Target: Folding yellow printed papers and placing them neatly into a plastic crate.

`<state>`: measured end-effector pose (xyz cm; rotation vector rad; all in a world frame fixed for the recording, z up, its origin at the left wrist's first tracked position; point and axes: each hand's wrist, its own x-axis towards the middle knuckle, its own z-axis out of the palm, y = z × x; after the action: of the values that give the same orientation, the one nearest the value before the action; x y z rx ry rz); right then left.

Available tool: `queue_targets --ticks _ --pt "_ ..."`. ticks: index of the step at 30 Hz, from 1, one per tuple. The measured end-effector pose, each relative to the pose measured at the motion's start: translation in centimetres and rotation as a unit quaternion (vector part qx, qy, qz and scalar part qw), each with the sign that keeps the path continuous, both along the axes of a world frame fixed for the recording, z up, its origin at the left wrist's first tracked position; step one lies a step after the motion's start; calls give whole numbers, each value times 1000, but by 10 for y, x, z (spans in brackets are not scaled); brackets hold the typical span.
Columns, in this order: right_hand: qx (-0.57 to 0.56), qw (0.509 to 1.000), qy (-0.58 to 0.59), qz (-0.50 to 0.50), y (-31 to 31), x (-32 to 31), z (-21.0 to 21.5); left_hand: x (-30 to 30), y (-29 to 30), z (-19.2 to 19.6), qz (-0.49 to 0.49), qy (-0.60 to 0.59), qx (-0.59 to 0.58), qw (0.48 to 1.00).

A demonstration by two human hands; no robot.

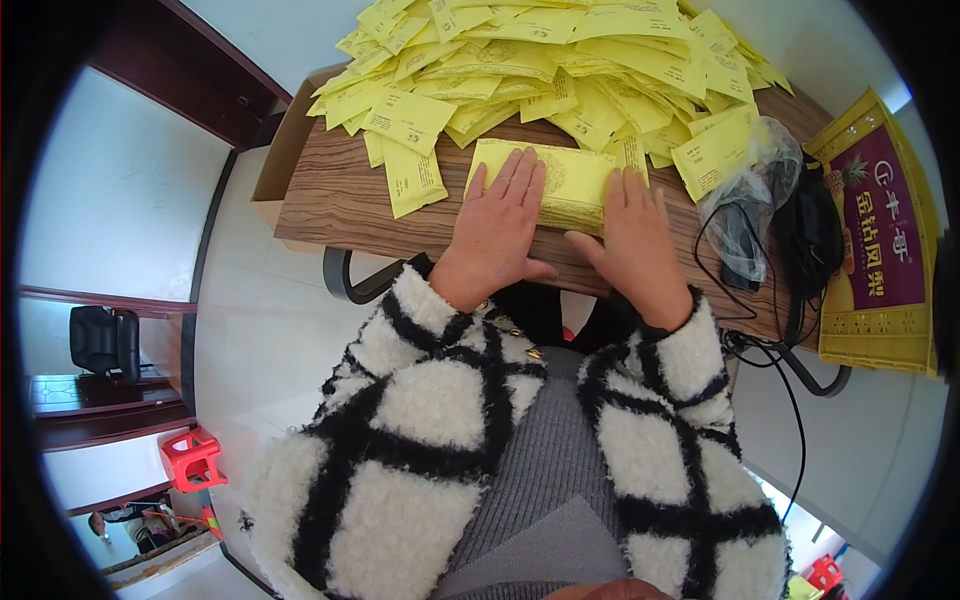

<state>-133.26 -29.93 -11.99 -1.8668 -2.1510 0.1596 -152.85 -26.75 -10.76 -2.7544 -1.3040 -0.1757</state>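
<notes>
In front of me, near the table's front edge, lies a neat stack of flat yellow packets [572,185]. My left hand [503,215] rests on the stack's left end, fingers stretched out and lying flat, the thumb pointing inward. Against the right end is my right hand [637,232], its fingers straight and its thumb apart toward the near side. Neither hand is closed round a packet. Just beyond the stack rises a large loose heap of similar yellow packets [510,60]. One packet [413,180] lies separately to the left of my left hand.
The wood-grain table [335,205] holds a clear plastic bag [757,175], a black item [808,225] and black cables [795,430] at right. A yellow crate [870,335] with a purple panel stands beyond them. A cardboard box [275,180] sits at left; a red stool [192,458] stands on the floor.
</notes>
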Motion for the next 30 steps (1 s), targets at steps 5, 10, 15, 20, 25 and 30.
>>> queue_targets --ticks 5,10,15,20,25,30 --pt "178 976 74 98 -1 -19 20 -5 -2 -2 6 -21 8 1000" --pt "139 970 112 166 4 -41 4 -8 0 -7 16 -17 19 1000" --pt "142 974 83 154 4 -46 -3 -14 1 -11 2 -42 21 999" --pt "160 974 49 149 4 -50 -4 -27 2 -4 16 -52 21 998" --pt "150 976 51 148 4 -42 -7 -41 1 0 72 -62 -9 995" --pt "139 979 50 141 2 -33 -8 -36 -5 4 103 -87 9 991"
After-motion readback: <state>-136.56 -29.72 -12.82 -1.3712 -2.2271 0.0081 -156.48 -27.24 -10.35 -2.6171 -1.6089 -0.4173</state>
